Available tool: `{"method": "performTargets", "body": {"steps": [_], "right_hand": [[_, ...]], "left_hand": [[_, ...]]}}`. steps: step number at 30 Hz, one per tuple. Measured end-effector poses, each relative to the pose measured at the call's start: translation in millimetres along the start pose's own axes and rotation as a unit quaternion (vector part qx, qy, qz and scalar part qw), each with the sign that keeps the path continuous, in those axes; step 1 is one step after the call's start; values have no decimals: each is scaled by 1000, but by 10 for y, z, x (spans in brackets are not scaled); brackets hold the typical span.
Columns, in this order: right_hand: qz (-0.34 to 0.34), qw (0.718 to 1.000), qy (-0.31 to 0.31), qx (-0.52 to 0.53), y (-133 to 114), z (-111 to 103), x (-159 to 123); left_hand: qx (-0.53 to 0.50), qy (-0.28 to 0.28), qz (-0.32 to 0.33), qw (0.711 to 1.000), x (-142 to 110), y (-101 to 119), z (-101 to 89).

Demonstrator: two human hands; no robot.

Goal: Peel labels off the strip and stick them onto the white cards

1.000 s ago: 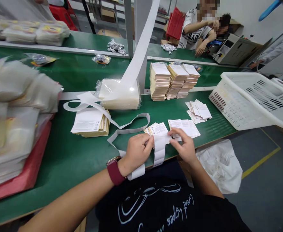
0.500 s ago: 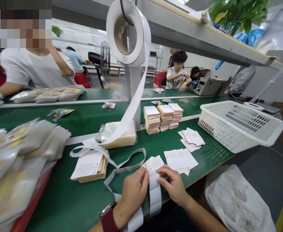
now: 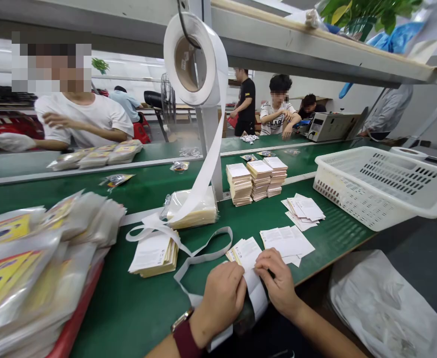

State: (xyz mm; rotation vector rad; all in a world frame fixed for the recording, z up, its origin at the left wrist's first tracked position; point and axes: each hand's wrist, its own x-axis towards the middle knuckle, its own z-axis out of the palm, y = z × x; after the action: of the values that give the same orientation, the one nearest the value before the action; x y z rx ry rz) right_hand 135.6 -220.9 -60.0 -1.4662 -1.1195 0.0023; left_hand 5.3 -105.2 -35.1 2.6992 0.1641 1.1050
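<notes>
Narrow grip of both hands [image 3: 251, 283] (cards [image 3: 245, 252] just beyond) on white strip [image 3: 256, 293].

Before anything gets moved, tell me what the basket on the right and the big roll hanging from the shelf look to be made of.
Basket: probably moulded plastic, smooth and white, judging by its slotted, perforated walls.
Roll: likely matte white paper, perhaps label stock, since its thin strip hangs and loops loosely; its core looks like brown cardboard.
</notes>
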Motion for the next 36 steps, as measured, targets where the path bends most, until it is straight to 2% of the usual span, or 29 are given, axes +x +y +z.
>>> {"method": "performTargets", "body": {"steps": [4, 6, 8, 12, 14, 19, 24, 27, 36], "right_hand": [[-38, 996, 84, 12, -11, -182, 99], [-16, 989, 144, 24, -8, -307, 203], [25, 987, 156, -22, 20, -401, 320], [95, 992, 28, -83, 124, -402, 465], [104, 990, -2, -95, 155, -349, 479], [63, 989, -30, -132, 158, -283, 467], [115, 983, -75, -123, 180, -262, 425], [122, 977, -111, -136, 186, -223, 389], [134, 965, -120, -192, 157, -183, 352]], "left_hand": [[19, -38, 5, 999, -10, 52, -5], [22, -65, 27, 997, -7, 90, -18], [22, -97, 60, 993, -5, 123, -22], [25, -167, 109, 980, -22, 161, 2], [33, -186, 119, 975, -39, 176, 11], [34, -199, 121, 972, -77, 204, 8], [20, -199, 107, 974, -85, 208, 3], [23, -203, 106, 973, -84, 209, -2], [46, -225, 119, 966, -70, 225, -23]]}}
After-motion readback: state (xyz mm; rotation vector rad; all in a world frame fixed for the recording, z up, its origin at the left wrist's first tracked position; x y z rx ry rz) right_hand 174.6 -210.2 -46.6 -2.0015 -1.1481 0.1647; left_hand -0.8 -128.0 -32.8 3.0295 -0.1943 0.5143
